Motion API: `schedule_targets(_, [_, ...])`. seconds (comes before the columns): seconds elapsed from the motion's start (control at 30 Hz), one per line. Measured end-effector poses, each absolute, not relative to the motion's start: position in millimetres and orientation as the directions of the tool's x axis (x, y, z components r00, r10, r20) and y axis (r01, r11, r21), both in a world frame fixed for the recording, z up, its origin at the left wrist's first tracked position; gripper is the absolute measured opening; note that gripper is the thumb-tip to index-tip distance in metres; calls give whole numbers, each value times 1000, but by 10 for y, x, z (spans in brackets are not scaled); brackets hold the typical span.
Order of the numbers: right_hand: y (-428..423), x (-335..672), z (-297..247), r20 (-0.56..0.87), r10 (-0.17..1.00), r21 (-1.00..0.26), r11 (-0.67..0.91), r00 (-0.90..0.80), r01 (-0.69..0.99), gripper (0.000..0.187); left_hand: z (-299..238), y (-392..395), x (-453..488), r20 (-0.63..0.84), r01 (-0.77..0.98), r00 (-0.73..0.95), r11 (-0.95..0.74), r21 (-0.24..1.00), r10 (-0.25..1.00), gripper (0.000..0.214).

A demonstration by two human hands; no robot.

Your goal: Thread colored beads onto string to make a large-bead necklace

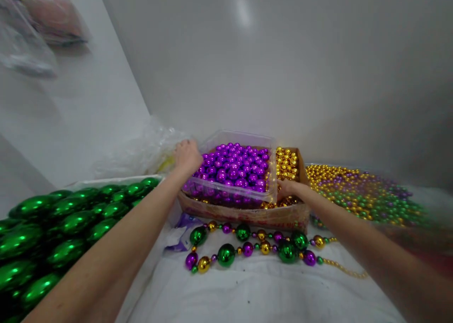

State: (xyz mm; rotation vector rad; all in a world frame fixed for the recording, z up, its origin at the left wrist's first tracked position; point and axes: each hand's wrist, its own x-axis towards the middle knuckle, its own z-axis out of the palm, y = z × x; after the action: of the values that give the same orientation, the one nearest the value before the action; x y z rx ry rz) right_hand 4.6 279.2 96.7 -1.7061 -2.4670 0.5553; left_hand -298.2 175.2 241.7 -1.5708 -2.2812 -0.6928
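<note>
Left hand [187, 155] curls at the left edge of a clear, rectangular plastic tray [226, 187] heaped with shiny round purple beads [233, 165]; from where I stand I can't tell whether its fingers pinch the rim. Against the tray's other side is the right hand [285, 189], its fingertips hidden low among glossy round gold beads [287, 162], so I can't tell whether they are spread or pressed together.

That tray sits over the left and middle part of a low brown cardboard box [244, 215], the gold beads showing to its right. Just in front, a looped necklace of green, purple and gold balls [226, 255] lies on a rumpled white cloth [255, 294], near a crumpled purple-and-white wrapper [182, 235]. Off to the left crowd big, glossy green beads [67, 224], with crinkled clear plastic [141, 148] behind them. Right of the box spreads a blurred mass of small gold, purple and green beads [361, 191]. Plain grey wall [247, 77] rises behind everything.
</note>
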Motion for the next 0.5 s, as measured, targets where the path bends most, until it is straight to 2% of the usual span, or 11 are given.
schedule_targets(0.07, [2743,-12,961,-149,912,-265,337,-383,904,36,2369,1799,-2688,421,989,-137,98,113,897,48])
schedule_targets(0.13, [2687,-14,976,-156,903,-212,365,-400,907,36,2288,1878,-2412,305,995,29,-56,82,952,47])
schedule_targets(0.2, [2643,18,996,-168,891,-188,390,-421,901,35,2193,1956,-2197,186,988,127,-142,65,974,52])
schedule_targets(0.3, [2606,67,1013,-198,872,-209,409,-448,889,31,2076,2013,-2018,54,987,159,-160,18,986,66])
schedule_targets(0.37, [2599,81,1010,-207,863,-263,406,-462,875,28,2033,2007,-1971,15,990,136,-136,-30,991,69])
schedule_targets(0.5, [2634,97,1029,-168,870,-465,344,-463,816,27,2026,1960,-1936,3,987,105,-104,-125,994,55])
